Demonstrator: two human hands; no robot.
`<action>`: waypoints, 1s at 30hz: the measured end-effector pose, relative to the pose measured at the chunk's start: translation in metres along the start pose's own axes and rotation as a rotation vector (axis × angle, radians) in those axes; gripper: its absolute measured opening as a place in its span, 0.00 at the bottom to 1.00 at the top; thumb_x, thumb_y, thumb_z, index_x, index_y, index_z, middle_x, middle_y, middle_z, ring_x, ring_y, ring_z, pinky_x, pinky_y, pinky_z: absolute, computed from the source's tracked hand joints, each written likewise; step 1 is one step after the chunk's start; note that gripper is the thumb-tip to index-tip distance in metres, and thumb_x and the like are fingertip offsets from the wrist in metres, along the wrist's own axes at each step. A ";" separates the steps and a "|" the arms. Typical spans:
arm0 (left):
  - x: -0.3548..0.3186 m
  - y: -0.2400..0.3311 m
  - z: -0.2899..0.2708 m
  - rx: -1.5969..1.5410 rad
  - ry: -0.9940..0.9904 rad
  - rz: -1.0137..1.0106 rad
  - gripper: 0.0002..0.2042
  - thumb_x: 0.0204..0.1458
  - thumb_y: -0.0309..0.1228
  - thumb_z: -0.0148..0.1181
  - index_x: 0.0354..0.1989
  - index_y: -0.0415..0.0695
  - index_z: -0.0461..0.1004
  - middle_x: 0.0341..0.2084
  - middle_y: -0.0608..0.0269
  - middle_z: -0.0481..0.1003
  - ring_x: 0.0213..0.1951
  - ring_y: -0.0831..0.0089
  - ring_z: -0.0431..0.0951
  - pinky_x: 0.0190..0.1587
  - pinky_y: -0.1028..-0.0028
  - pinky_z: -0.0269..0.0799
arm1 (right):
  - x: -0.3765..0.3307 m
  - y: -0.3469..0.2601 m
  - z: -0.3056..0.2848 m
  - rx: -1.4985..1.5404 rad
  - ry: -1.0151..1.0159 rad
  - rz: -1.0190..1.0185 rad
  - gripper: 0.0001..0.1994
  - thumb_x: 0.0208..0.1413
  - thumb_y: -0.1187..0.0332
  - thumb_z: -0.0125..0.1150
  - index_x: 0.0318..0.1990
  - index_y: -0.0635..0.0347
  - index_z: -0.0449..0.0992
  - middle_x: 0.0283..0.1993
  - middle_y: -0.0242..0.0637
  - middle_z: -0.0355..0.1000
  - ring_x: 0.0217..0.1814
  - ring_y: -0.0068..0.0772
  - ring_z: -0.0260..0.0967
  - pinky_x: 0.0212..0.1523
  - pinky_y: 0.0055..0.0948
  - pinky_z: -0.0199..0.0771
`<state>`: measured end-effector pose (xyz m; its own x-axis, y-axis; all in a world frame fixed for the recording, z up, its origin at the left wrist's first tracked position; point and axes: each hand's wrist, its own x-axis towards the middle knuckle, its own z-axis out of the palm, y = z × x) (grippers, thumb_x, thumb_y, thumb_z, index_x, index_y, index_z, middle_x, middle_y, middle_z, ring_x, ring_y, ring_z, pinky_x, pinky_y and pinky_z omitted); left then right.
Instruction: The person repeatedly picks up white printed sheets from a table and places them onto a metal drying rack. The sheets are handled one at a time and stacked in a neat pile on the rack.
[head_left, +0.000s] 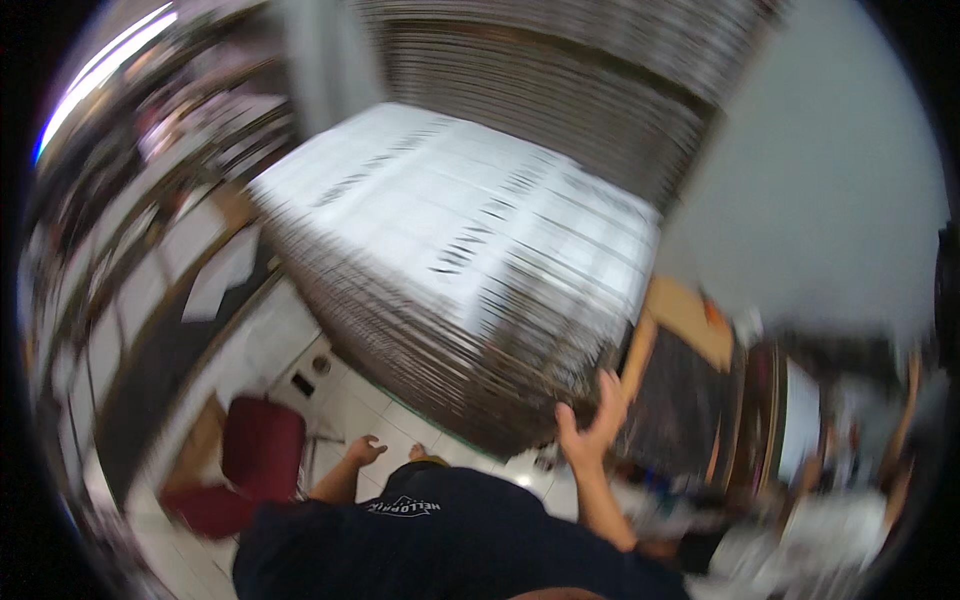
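In front of me stands a tall stack of large flat sheets [400,200], its top sheet white with rows of dark print. Brown and grey layered edges show along its sides, smeared by motion. My right hand [592,425] is raised at the stack's near right corner, thumb and fingers spread, holding nothing. Whether it touches the corner cannot be told. Lower down, my left hand [367,450] hangs over the tiled floor in front of my body. Its fingers are apart and nothing is in them.
Behind rises a taller stack of layered sheets [540,90] beside a pale wall [820,170]. To the left are a dark red chair [262,450] and a long cluttered counter [150,400]. On the right, a brown board [690,320] lies on a dark surface; a blurred person [830,535] is at lower right.
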<state>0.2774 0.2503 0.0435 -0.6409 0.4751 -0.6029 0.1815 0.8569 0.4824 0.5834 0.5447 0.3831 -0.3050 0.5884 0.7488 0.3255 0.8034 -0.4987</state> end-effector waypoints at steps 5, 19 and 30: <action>-0.049 -0.006 0.006 0.099 0.028 -0.046 0.29 0.41 0.51 0.60 0.50 0.47 0.68 0.43 0.51 0.73 0.48 0.57 0.70 0.50 0.64 0.65 | 0.044 0.006 -0.020 0.203 -0.063 -0.024 0.17 0.45 0.75 0.56 0.44 0.71 0.69 0.43 0.46 0.69 0.49 0.41 0.65 0.53 0.35 0.59; -0.121 -0.168 0.059 -0.103 0.017 -0.504 0.31 0.38 0.53 0.60 0.48 0.45 0.71 0.48 0.52 0.70 0.51 0.55 0.68 0.52 0.63 0.63 | 0.087 0.024 0.034 0.117 -0.356 -0.002 0.18 0.52 0.74 0.54 0.51 0.70 0.66 0.48 0.47 0.67 0.50 0.39 0.62 0.54 0.35 0.57; -0.016 -0.105 -0.061 -0.288 0.194 -0.370 0.29 0.39 0.51 0.60 0.48 0.45 0.71 0.47 0.51 0.71 0.51 0.57 0.68 0.53 0.66 0.63 | 0.109 0.018 0.002 -0.346 -0.289 0.060 0.22 0.46 0.59 0.62 0.45 0.67 0.70 0.45 0.47 0.69 0.50 0.42 0.64 0.53 0.33 0.64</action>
<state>0.2229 0.1403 0.0415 -0.7554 0.0806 -0.6502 -0.2794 0.8580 0.4310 0.5539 0.6231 0.4546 -0.4976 0.6742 0.5458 0.6155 0.7178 -0.3255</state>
